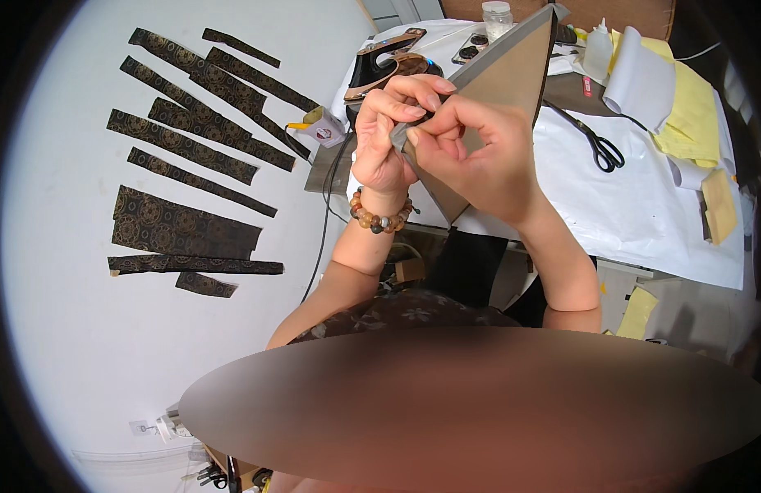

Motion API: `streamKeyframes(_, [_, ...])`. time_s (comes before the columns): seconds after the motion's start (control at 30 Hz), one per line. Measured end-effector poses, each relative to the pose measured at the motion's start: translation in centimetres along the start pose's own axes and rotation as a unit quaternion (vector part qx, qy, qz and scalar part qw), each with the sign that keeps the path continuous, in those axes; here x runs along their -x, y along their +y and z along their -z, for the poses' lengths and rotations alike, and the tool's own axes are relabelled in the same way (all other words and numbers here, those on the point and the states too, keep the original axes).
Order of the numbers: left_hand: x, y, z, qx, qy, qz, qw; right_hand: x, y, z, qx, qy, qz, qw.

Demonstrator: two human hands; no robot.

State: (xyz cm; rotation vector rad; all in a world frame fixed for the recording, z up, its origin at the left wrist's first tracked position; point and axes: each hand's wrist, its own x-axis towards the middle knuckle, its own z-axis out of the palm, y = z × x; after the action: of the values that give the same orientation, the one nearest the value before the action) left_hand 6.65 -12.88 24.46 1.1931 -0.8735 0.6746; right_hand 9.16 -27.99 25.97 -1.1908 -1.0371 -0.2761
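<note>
Panel (505, 92): 1, tan, tilted, a corner of it apparently at the grip. Grey edging (399, 140): 1 portion visible at the fingertips, pinched.

Left hand (382, 140): 1, fingers curled, narrow pinch on the edging. Right hand (483, 156): 1, thumb and forefinger nearly together on the same edging, the rest folded.

Handling, as judged: keep the 2 pinches close, pull the edging evenly, steady the panel against twisting, and flatten any fold before releasing.

Left wrist, just below the grip: bead bracelet (384, 218), 1. Beyond and left of the grip: iron (370, 72), 1; white container (324, 129), 1. Beyond the grip: lidded jar (497, 20), 1. Right of the grip: scissors (598, 148), 1 pair; squeeze bottle (598, 56), 1. Well left: dark patterned strips (187, 226), about 10, overlaps preventing an exact count.
</note>
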Motion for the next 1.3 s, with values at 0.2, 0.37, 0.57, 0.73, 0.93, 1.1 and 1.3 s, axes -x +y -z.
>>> streamKeyframes(0.2, [0.2,-0.1,0.3,-0.017,0.007,-0.003,1.0,-0.3,0.1,-0.3,-0.013,0.02,-0.024,0.999])
streamKeyframes(0.37, [0.0,-0.1,0.1,-0.001,0.006,0.002,1.0,-1.1,0.1,0.3,-0.011,-0.007,-0.037,0.999])
streamKeyframes(0.57, [-0.1,-0.2,0.1,0.014,0.008,-0.004,1.0,-1.8,0.2,1.0,0.015,-0.04,-0.052,0.998])
streamKeyframes(0.73, [0.0,-0.3,0.5,0.017,0.003,-0.007,1.0,-2.2,0.0,1.4,0.017,-0.06,-0.066,0.996])
streamKeyframes(0.93, [0.0,-0.4,0.1,0.042,0.001,-0.004,0.999,-2.4,-0.1,1.9,0.026,-0.087,-0.068,0.994])
streamKeyframes(1.1, [0.1,-0.2,0.2,0.037,0.003,0.007,0.999,-2.5,-0.1,1.9,0.034,-0.09,-0.053,0.994])
streamKeyframes(1.3, [0.0,-0.1,-0.1,0.013,-0.007,-0.006,1.0,-2.7,0.8,3.2,0.077,-0.106,-0.06,0.99])
